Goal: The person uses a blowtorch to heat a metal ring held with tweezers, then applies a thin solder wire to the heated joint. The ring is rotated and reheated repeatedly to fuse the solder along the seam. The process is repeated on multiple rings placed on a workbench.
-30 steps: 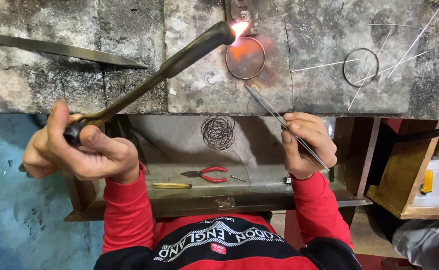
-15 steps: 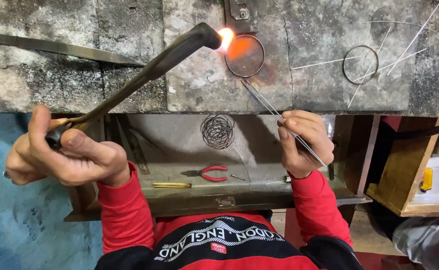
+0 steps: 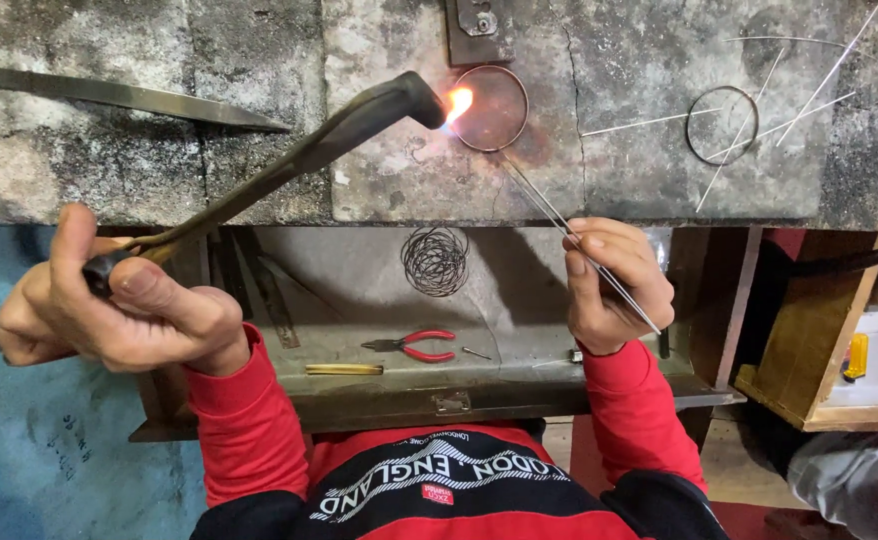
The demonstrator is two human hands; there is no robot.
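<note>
My left hand [image 3: 109, 305] grips the handle of a long dark torch [image 3: 299, 160] that slants up to the right. Its flame [image 3: 457, 102] burns at the left edge of a thin metal ring [image 3: 489, 108] lying on the grey stone slab [image 3: 609, 170]. My right hand [image 3: 614, 285] pinches a thin metal rod [image 3: 559, 220] whose far tip reaches toward the ring's lower right side. Both sleeves are red.
A second wire ring [image 3: 722, 125] and several straight wires [image 3: 789, 90] lie on the slab at right. A flat metal bar [image 3: 119, 95] lies at left. In the tray below sit a wire coil [image 3: 435, 260], red-handled pliers [image 3: 414, 346] and a brass rod [image 3: 344, 369].
The torch tip and flame have slid left, from above the ring to its left edge. My left hand has shifted left and lower. The right hand and rod have hardly moved.
</note>
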